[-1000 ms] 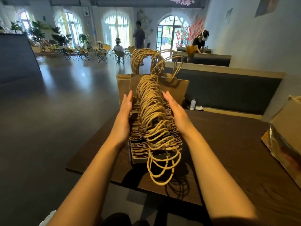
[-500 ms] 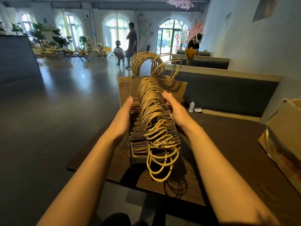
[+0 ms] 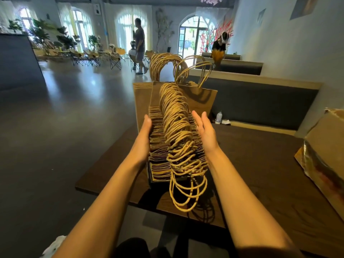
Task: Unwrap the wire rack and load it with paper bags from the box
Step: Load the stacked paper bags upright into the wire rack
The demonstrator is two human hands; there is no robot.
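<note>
A long row of brown paper bags with twisted paper handles stands packed in a dark wire rack on the table's near left corner. Only the rack's near end shows. Taller bags stand upright at the far end. My left hand lies flat against the row's left side, fingers straight. My right hand is flat and open beside the row's right side, a little off the bags. The cardboard box sits at the right edge of view.
The dark wooden table ends just left of the rack. A padded bench runs behind it, with a small bottle on the seat. A person walks on the open floor at the back; another person stands behind a far bench.
My right hand has come slightly off the right side of the row and opened. My left hand stays against the left side. The person at the back has walked left.
</note>
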